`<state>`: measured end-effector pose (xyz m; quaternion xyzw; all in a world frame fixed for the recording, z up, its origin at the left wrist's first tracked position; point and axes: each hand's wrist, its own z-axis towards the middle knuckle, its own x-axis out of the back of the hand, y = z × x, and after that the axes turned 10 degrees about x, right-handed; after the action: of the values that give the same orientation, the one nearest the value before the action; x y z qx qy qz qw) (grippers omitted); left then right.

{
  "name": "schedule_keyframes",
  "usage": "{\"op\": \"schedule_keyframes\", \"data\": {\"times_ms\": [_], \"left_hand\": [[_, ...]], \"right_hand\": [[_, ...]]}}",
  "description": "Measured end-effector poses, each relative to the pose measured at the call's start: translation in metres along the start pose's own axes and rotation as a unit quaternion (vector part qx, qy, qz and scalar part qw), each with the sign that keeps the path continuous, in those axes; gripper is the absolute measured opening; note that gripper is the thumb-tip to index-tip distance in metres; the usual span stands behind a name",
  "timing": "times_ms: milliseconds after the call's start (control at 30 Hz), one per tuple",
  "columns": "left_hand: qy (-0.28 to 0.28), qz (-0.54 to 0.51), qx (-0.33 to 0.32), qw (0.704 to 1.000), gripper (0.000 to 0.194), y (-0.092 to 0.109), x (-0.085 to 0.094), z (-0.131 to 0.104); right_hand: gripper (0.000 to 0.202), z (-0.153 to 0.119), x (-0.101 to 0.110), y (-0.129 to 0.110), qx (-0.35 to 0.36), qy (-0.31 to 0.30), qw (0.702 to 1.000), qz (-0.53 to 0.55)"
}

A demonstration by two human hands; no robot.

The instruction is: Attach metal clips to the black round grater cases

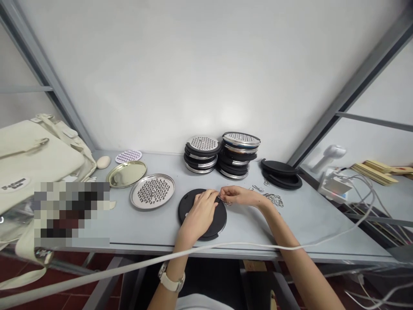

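A black round disc [206,230] with a thin silvery rim at its lower right lies on the table in front of me. My left hand [201,211] lies over it, fingers curled and pressing near its upper right edge. At that edge my right hand [234,195] pinches a small shiny metal piece, partly hidden by the fingers; it looks like a wire hook or clip. To the right sits a loose pile of small metal hooks [274,199]. A silvery round grater plate [153,191] lies to the left.
Two stacks of black-rimmed graters [202,144] [241,138] stand by the wall. Black round covers [281,174] lie at right. A gold-toned round plate [126,174], a purple-white perforated disc [128,156] and a cream bag [38,150] are left. A white cable [226,246] crosses in front.
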<state>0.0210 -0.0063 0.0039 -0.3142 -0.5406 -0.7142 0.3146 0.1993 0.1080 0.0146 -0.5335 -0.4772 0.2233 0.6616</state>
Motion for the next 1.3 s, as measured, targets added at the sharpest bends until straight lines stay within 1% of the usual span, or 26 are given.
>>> {"op": "schedule_keyframes", "data": {"times_ms": [67, 133, 233, 333, 467, 600, 767, 1000, 1300], "left_hand": [[0.000, -0.004, 0.005, 1.000, 0.032, 0.000, 0.001, 0.000], [0.001, -0.008, 0.002, 1.000, 0.032, 0.000, 0.000, -0.001], [0.007, -0.013, 0.000, 1.000, 0.031, -0.002, -0.001, -0.001], [0.010, -0.018, 0.009, 1.000, 0.029, -0.003, -0.003, -0.002], [0.011, -0.022, 0.022, 0.999, 0.025, -0.004, -0.004, -0.002], [0.012, -0.020, 0.022, 0.999, 0.023, -0.003, -0.002, -0.002], [0.012, -0.018, 0.019, 1.000, 0.024, -0.001, -0.001, -0.002], [0.018, -0.030, 0.009, 0.999, 0.022, -0.002, -0.001, -0.002], [0.017, -0.053, 0.014, 0.998, 0.022, -0.004, -0.001, -0.002]], "right_hand": [[0.012, 0.003, 0.004, -0.001, -0.007, -0.020, 1.000, 0.017], [0.014, 0.005, 0.007, 0.000, -0.012, -0.028, 0.999, 0.025], [0.009, 0.004, 0.007, 0.002, -0.013, -0.022, 0.999, 0.025], [0.009, 0.001, 0.005, 0.002, -0.010, -0.008, 1.000, 0.023], [0.018, 0.000, 0.002, 0.001, -0.005, 0.014, 1.000, 0.018], [0.029, 0.001, 0.002, 0.004, -0.002, 0.019, 1.000, 0.014], [0.028, 0.001, 0.001, 0.006, 0.003, 0.024, 1.000, 0.008], [0.030, 0.002, -0.003, -0.001, 0.000, 0.017, 1.000, 0.000], [0.036, 0.002, -0.004, 0.001, 0.004, 0.015, 1.000, -0.009]]}}
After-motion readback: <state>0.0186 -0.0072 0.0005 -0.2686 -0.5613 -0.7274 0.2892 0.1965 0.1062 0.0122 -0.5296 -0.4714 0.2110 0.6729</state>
